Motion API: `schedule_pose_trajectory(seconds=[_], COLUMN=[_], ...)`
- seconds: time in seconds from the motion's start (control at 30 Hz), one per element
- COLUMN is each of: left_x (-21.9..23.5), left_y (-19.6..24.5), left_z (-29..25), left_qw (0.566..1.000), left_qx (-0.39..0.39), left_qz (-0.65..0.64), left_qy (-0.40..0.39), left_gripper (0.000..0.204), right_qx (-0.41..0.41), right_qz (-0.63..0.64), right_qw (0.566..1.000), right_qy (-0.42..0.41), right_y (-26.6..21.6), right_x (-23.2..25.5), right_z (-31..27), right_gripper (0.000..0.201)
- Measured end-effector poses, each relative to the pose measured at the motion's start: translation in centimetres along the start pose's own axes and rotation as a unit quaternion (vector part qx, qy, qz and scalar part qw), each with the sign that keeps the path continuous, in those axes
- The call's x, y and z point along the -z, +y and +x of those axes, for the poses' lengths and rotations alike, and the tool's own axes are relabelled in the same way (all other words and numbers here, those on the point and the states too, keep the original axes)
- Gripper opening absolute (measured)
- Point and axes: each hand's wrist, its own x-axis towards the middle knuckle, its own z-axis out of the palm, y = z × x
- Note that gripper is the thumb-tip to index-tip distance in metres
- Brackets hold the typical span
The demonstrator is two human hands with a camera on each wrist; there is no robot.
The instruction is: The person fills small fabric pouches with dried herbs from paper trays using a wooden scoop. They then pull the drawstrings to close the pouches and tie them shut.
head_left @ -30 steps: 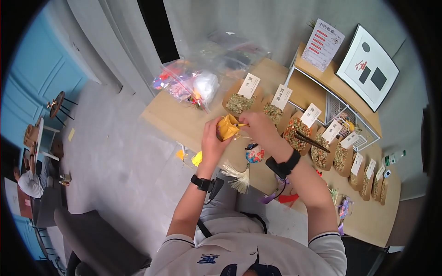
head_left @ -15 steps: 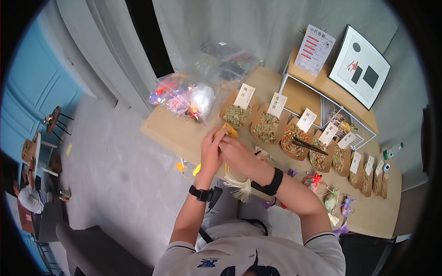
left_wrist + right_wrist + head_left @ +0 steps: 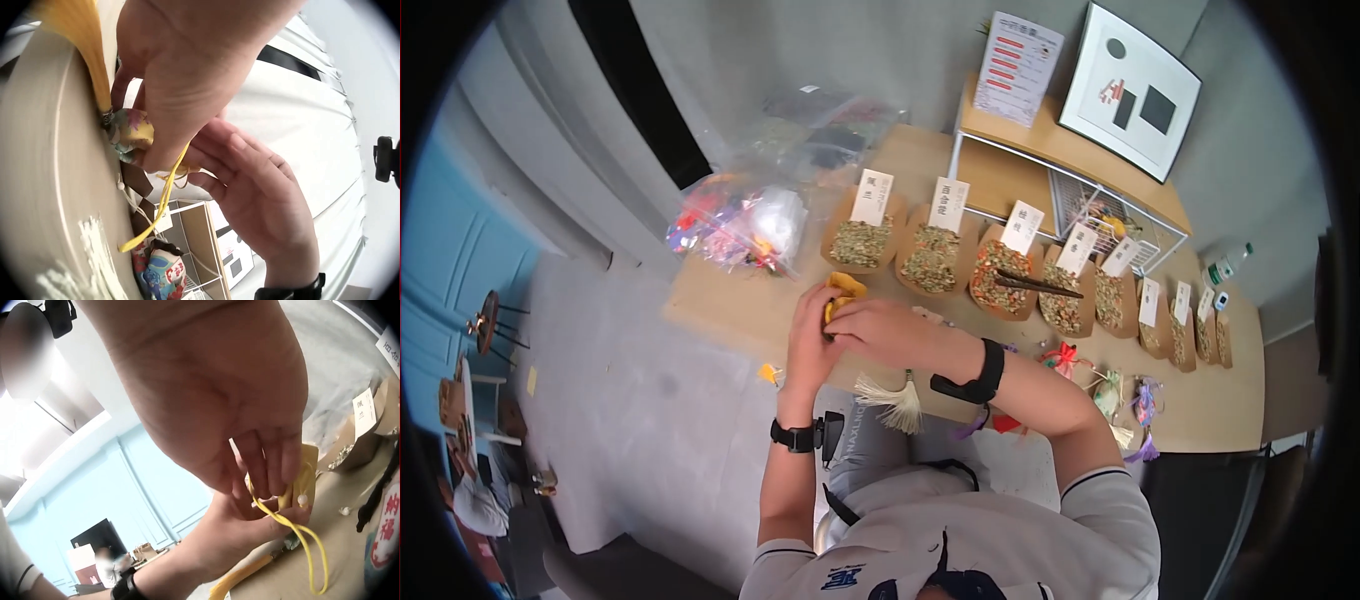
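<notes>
My left hand (image 3: 805,335) grips a small yellow sachet pouch (image 3: 847,287) over the table's near left part. Its lower part carries a floral print, and a yellow tassel (image 3: 87,44) is attached at that end. The fingers of my right hand (image 3: 880,330) curl in at the pouch's gathered mouth, against the left hand, and pinch the cloth there. Out of the mouth hangs a looped yellow cord (image 3: 319,562), with a white bead (image 3: 303,500) beside it. Much of the pouch is hidden by the fingers. Close by lies a blue and red patterned sachet (image 3: 162,272).
Several labelled paper trays of dried herbs (image 3: 938,258) line the table, with dark chopsticks (image 3: 1035,284) across two. Plastic bags (image 3: 740,225) lie at the far left. A cream tassel (image 3: 895,398) hangs at the near edge; finished-looking sachets (image 3: 1105,392) lie right. Behind stands a shelf (image 3: 1000,185).
The right hand has come in from the right side of the pouch's mouth and now covers it beside the left hand. The head view has turned, shifting the table leftward.
</notes>
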Motion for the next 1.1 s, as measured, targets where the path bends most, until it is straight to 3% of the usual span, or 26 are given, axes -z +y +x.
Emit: schedule_pose_trajectory(seconds=[0.07, 0.13, 0.2, 0.27, 0.3, 0.37, 0.47, 0.9, 1.0, 1.1], left_x=[-0.5, -0.8, -1.4, -1.6, -1.7, -1.9, -2.2, -1.9, -1.5, -1.5], left_y=[-1.0, -0.6, -0.8, -0.5, -0.4, -0.6, -0.8, -2.1, -2.5, -2.4], left_z=[-0.3, -0.3, -0.3, -0.1, 0.1, 0.4, 0.8, 1.9, 2.0, 1.9], left_qw=[0.999, 0.998, 0.996, 0.997, 0.996, 0.997, 0.996, 0.995, 0.994, 0.994], left_qx=[0.010, 0.017, 0.016, 0.018, 0.018, 0.024, 0.014, 0.010, 0.009, 0.020], left_qz=[0.005, 0.011, 0.029, 0.019, 0.015, 0.008, 0.015, 0.030, 0.059, 0.059], left_qy=[0.033, 0.051, 0.081, 0.079, 0.080, 0.076, 0.081, 0.094, 0.091, 0.093], left_gripper=[0.063, 0.061, 0.060, 0.059, 0.058, 0.059, 0.059, 0.057, 0.060, 0.061], right_qx=[0.020, -0.017, -0.145, -0.225, -0.227, -0.268, -0.327, -0.272, -0.286, -0.232], right_qz=[0.045, 0.031, -0.038, -0.162, -0.236, -0.224, -0.219, -0.236, -0.223, -0.217], right_qw=[0.999, 0.998, 0.987, 0.957, 0.940, 0.934, 0.916, 0.930, 0.926, 0.941], right_qy=[0.000, 0.052, 0.062, 0.090, 0.094, 0.082, 0.074, 0.069, 0.105, 0.115], right_y=[-0.7, -0.6, 0.5, 5.8, 8.2, 9.7, 9.3, 8.8, 6.5, 4.5], right_x=[1.5, 5.4, 10.0, 12.7, 13.6, 14.9, 15.0, 15.6, 17.8, 18.8], right_z=[-0.7, -3.4, -6.2, -10.6, -13.3, -17.0, -19.2, -20.2, -18.3, -13.0], right_gripper=[0.023, 0.025, 0.026, 0.030, 0.034, 0.048, 0.051, 0.030, 0.028, 0.022])
